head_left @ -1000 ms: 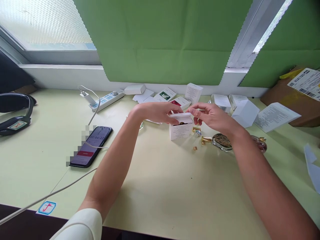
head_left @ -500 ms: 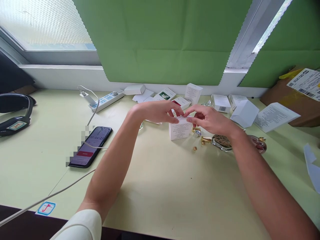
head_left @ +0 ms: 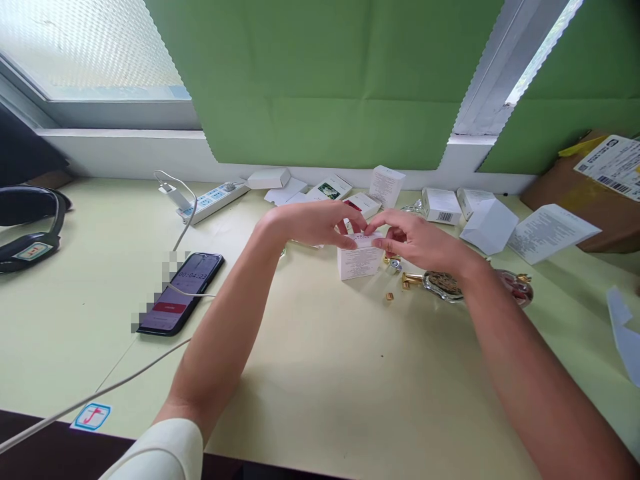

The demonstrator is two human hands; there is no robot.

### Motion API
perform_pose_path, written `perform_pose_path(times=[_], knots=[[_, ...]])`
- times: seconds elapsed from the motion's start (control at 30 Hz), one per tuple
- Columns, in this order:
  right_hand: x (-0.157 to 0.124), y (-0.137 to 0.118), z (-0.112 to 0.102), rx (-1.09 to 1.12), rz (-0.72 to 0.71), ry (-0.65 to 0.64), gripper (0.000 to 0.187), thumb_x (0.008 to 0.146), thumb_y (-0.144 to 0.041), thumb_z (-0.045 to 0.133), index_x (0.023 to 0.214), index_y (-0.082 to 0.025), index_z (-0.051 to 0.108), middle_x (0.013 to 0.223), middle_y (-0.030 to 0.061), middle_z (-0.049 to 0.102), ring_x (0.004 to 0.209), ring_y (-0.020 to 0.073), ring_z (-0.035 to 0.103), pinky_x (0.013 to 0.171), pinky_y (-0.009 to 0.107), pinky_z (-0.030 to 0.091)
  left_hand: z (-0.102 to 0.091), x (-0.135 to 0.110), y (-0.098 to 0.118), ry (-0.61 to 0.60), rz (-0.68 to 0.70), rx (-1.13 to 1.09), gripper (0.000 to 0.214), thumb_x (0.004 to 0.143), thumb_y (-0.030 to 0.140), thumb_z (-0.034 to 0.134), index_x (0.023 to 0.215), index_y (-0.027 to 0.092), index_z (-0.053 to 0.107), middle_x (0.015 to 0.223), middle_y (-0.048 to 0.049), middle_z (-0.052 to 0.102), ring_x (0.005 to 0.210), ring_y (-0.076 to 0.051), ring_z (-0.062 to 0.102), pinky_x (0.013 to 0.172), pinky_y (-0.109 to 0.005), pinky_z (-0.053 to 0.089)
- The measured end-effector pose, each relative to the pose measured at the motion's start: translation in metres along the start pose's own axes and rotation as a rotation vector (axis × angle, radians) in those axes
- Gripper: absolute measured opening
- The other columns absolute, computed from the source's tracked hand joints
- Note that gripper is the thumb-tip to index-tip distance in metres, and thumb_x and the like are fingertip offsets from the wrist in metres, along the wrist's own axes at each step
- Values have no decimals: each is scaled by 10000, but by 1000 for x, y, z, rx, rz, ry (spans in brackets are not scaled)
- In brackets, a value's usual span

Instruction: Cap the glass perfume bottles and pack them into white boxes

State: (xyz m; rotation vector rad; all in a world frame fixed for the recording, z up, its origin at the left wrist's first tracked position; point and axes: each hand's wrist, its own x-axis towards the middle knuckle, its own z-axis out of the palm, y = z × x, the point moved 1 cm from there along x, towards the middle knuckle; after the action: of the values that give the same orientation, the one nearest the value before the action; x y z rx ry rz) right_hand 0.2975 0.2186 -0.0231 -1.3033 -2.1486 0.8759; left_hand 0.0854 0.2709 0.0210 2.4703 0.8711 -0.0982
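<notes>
A small white printed box stands upright in the middle of the pale green table. My left hand grips its top from the left, fingers bent over the lid. My right hand meets it from the right, thumb and fingertips pinching the lid's edge. The lid lies closed flat on the box. Just right of the box lie small gold parts and a round ornate glass bottle on its side.
Several small white boxes and leaflets line the back by the window sill. A phone on a cable and a power strip lie left. A brown parcel sits at the far right; a black headset far left.
One second ago the box lid stood open with a dark gold-topped object showing inside. Both hands have since pressed the lid down; my right hand moved left onto it.
</notes>
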Motion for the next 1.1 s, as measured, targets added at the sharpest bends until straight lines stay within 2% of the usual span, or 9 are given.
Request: perform_pose_path(times=[0.07,0.17,0.23,0.37,0.53,0.73,0.9,1.1], knots=[[-1,1,0,38,27,-34,285,902,-460,562,1119,-281,610,1097,24,625,697,119,571,594,284,451,0,1,-1,0,-3,4,403,847,424,575,1228,294,589,1247,3,620,990,-151,610,691,-208,405],[-1,3,1,89,118,-75,356,898,-556,532,1140,-302,590,848,-2,609,681,135,561,577,272,425,2,2,-4,-17,-10,-7,440,835,445,596,1251,305,572,1252,2,616,961,-148,613,697,-210,407],[0,4,3,111,168,-77,387,898,-601,501,1138,-308,580,758,-18,576,671,139,566,579,269,417,2,4,-5,-33,-4,-30,450,828,442,610,1257,317,566,1254,6,616,978,-148,611,708,-208,414],[0,3,6,167,211,-49,379,896,-584,521,1142,-298,548,858,-11,604,648,115,577,582,262,434,3,6,-9,-50,-21,-58,490,803,462,636,1272,344,561,1254,11,619,1021,-157,602,712,-209,428],[-1,0,7,299,298,-102,411,903,-527,553,1219,-270,498,926,27,640,639,122,640,594,271,506,5,6,-14,-40,-67,-61,546,799,570,593,1304,366,553,1252,7,627,1058,-176,587,750,-227,435],[2,4,9,409,315,-109,418,892,-473,599,1252,-296,479,1231,86,597,741,170,724,630,310,591,8,10,-17,-61,-52,-80,508,847,592,517,1291,350,566,1314,1,604,1080,-172,583,771,-223,437],[2,5,9,397,308,-106,388,904,-466,586,1245,-303,499,1294,89,571,759,177,733,624,311,603,7,11,-15,-69,-26,-85,490,845,568,535,1270,328,581,1310,-2,601,1092,-174,583,760,-219,442],[2,6,9,430,326,-109,406,890,-460,611,1243,-287,505,1309,101,568,768,181,734,586,286,594,7,15,-20,-94,-43,-109,578,815,612,538,1313,317,552,1336,-14,588,1109,-195,575,828,-254,444]])
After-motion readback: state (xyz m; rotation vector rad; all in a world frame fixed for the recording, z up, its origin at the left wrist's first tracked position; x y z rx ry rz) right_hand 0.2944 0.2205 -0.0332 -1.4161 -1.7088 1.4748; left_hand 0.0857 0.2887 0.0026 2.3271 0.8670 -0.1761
